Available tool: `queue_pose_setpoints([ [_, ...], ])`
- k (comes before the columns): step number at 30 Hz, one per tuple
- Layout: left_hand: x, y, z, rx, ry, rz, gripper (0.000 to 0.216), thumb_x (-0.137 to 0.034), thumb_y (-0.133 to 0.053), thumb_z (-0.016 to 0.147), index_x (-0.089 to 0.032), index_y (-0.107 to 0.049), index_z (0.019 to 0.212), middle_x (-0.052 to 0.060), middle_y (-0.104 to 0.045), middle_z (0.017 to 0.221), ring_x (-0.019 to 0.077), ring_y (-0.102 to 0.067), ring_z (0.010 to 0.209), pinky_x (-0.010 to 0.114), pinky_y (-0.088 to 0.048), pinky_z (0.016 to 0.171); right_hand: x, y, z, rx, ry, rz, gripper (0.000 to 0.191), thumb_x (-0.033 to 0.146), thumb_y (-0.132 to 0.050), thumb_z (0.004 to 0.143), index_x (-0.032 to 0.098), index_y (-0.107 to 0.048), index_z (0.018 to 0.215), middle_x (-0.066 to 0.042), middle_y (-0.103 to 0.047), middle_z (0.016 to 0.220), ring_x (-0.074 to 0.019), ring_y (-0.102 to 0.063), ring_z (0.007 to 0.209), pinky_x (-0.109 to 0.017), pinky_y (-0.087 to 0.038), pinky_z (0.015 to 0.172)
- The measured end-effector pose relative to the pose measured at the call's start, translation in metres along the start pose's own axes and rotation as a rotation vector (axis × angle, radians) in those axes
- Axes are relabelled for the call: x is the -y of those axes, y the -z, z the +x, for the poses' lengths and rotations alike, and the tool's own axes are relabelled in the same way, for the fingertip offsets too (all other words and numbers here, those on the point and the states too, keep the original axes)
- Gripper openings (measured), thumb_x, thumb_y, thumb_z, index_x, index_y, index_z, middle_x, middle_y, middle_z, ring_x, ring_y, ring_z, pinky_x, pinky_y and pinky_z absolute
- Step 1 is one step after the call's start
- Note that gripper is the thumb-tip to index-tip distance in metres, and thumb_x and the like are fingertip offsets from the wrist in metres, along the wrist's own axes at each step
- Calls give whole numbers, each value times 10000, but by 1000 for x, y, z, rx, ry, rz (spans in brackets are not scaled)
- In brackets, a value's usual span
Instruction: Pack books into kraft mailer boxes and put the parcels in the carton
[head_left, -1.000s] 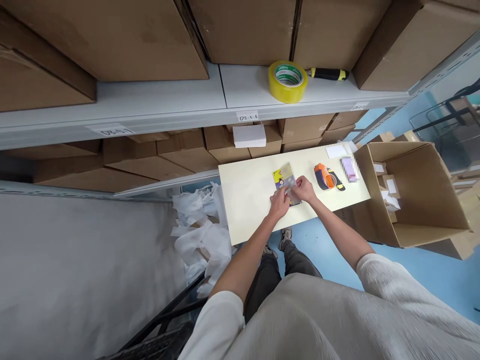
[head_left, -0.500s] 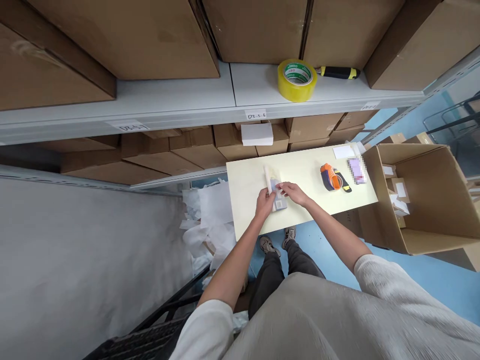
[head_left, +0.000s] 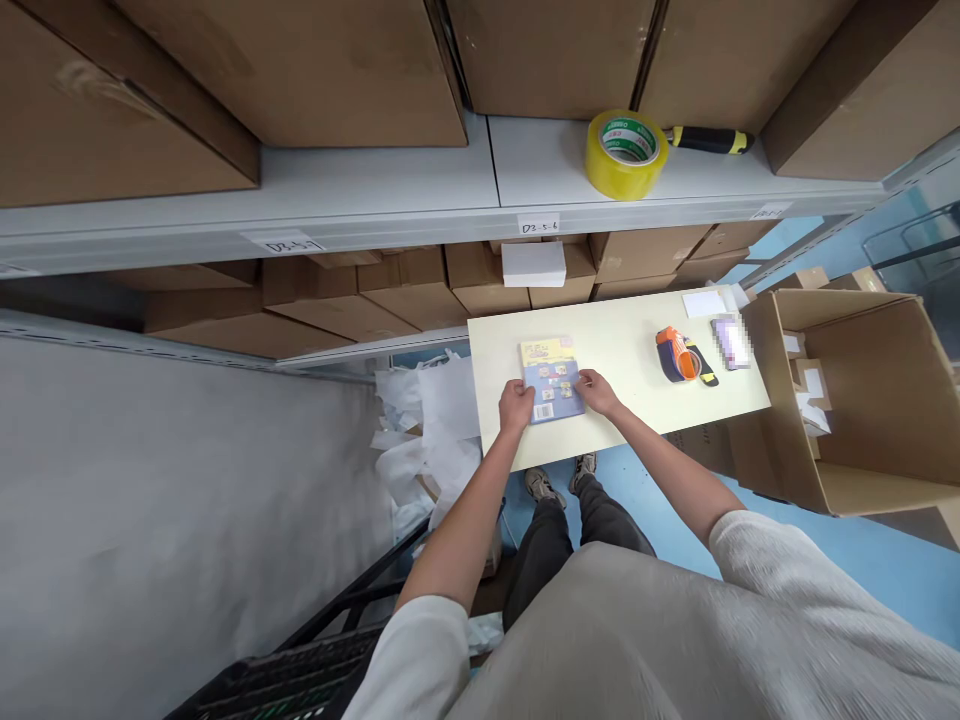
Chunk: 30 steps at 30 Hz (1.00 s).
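Note:
A book [head_left: 553, 380] with a yellow and violet-blue cover, small pictures and a barcode faces up at the left part of the pale table [head_left: 611, 345]. My left hand [head_left: 517, 404] is closed on its left edge, thumb on the cover. At the right edge, my right hand [head_left: 596, 391] grips it with fingers pressed together. I cannot tell whether the book rests flat or is slightly lifted. To the right of my hands lie an orange tape dispenser [head_left: 676, 355] and, touching it, a black-and-yellow utility knife [head_left: 703, 364].
An open carton [head_left: 780, 470] holding small boxes stands at the table's right end. Crumpled white wrapping sheets [head_left: 450, 400] pile up at the left. Above the table runs a shelf [head_left: 375, 185] with cartons, yellow tape [head_left: 624, 180] and a black-and-yellow handled tool [head_left: 709, 140].
The book was tilted and partly hidden by a pale, translucent-looking layer; now its whole cover shows face up. My hands have moved apart to its two sides. The view has shifted slightly.

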<state>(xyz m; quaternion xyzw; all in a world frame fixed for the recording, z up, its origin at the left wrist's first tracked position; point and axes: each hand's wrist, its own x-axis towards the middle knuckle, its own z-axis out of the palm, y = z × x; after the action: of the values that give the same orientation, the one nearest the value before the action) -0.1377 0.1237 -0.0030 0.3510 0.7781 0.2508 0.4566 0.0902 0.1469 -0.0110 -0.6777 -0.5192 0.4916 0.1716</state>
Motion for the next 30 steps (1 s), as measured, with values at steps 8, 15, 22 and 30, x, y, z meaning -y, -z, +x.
queue_pose_setpoints([
  [8, 7, 5, -13, -6, -194, 129, 499, -260, -661, 884, -220, -614, 1380, 131, -672, 1276, 309, -675, 1191, 470, -515, 1121, 3, -5, 1, -60, -27, 10, 428, 374, -606, 844, 227, -679, 1239, -41, -725, 1067, -233, -691, 1042, -397, -556, 1007],
  [15, 6, -7, -22, 48, -233, 9, 560, -230, -711, 842, -217, -613, 1393, 152, -678, 1356, 310, -685, 1221, 471, -541, 1110, 17, 0, -4, -148, -142, 30, 506, 435, -652, 788, 260, -623, 1262, -7, -718, 1004, -220, -698, 919, -364, -560, 916],
  [22, -20, -44, -27, 313, -267, -150, 613, -205, -715, 863, -236, -587, 1462, 144, -701, 1450, 286, -685, 1313, 451, -558, 1099, 33, 57, -13, -300, -79, -34, 314, 396, -594, 769, 242, -691, 1024, -37, -724, 932, -253, -663, 879, -358, -538, 828],
  [30, -47, -59, -34, 302, -302, -179, 328, -292, -675, 940, -212, -706, 1256, 139, -699, 1380, 268, -719, 1186, 438, -561, 1082, 67, 73, -30, -289, 76, 13, 322, 461, -645, 825, 226, -719, 1032, -28, -710, 899, -233, -656, 843, -366, -547, 843],
])
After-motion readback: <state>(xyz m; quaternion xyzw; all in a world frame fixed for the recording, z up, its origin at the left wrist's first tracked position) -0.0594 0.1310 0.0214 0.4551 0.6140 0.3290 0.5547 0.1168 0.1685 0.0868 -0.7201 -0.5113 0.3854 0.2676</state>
